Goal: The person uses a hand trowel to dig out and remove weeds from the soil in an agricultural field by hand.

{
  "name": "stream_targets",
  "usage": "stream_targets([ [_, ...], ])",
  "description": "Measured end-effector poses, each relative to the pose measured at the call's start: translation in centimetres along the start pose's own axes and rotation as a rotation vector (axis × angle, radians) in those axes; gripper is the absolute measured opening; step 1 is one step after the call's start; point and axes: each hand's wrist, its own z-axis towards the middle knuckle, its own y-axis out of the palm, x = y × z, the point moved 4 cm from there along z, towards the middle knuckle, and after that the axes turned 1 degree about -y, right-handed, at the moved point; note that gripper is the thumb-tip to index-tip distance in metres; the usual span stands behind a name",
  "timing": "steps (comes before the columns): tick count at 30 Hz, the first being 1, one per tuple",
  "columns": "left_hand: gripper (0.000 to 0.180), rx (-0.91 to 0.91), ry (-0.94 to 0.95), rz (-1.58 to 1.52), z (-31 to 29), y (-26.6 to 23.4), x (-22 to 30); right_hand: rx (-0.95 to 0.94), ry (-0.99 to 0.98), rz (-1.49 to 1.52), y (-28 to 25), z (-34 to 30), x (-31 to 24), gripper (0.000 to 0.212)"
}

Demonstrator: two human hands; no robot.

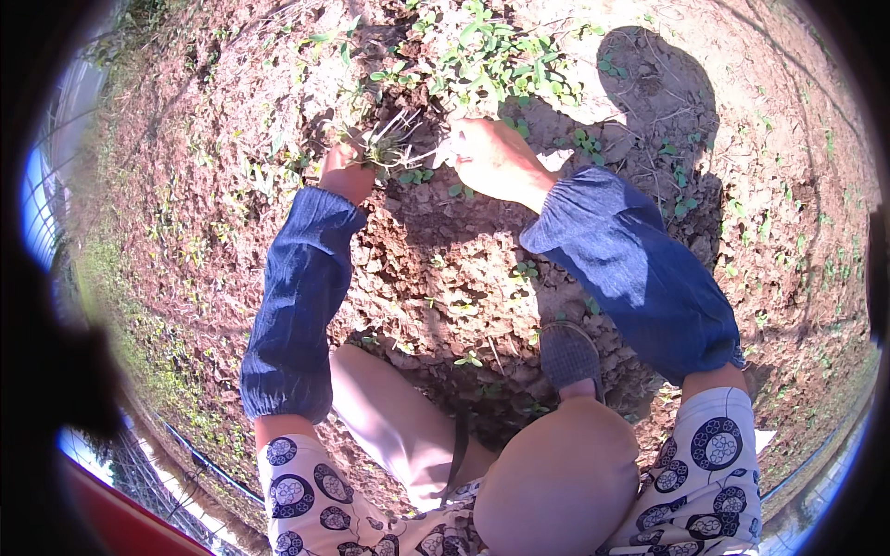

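Observation:
My left hand (347,172) is closed on a bunch of pale, stringy weeds (395,146), whose thin stems and roots stick out toward the right. Just right of it, my right hand (493,159) is held low over the soil with its fingers curled together. Whatever may be between those fingers is hidden by the hand and the glare. Beyond both hands grows a patch of small green leafy plants (505,63). Blue sleeve covers wrap both my forearms.
Dry, cloddy brown soil (436,259) with scattered seedlings surrounds me. My shoe (569,356) stands on it below the right hand, near my bent knees. A dark shadow (663,111) falls across the ground at the upper right. Wire fencing (51,199) curves along the left rim.

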Motion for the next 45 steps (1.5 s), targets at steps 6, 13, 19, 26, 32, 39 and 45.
stream_targets([
  [6, 0.025, 0.069, 0.134, 0.408, 6.0, 0.6, 3.8, 0.068, -0.081, -0.186, -1.8, -0.4, -0.3, 0.015],
  [13, 0.020, 0.018, -0.116, 0.577, 8.5, 1.8, 2.2, 0.095, -0.039, -0.216, 2.1, 2.3, 0.3, 0.013],
  [19, 0.025, 0.049, -0.260, 0.250, 7.9, 1.5, 3.5, 0.087, 0.048, -0.196, 2.4, 3.1, 1.8, 0.013],
  [26, 0.018, 0.170, -0.423, -0.112, 7.0, -0.1, -0.3, 0.164, -0.119, -0.012, 3.1, 4.0, 4.1, 0.011],
  [32, 0.033, 0.241, -0.571, -1.071, 2.3, -4.0, -1.9, -0.030, 0.031, -0.254, -0.7, 1.5, -1.3, 0.009],
  [39, 0.050, -0.183, -0.277, 0.290, -1.0, 1.3, -4.3, 0.025, -0.015, -0.153, -6.6, -5.6, -2.6, 0.014],
  [45, 0.024, 0.085, 0.048, 0.168, -0.5, 2.9, 3.0, 0.177, -0.016, -0.153, -8.8, -10.0, -0.6, 0.015],
])
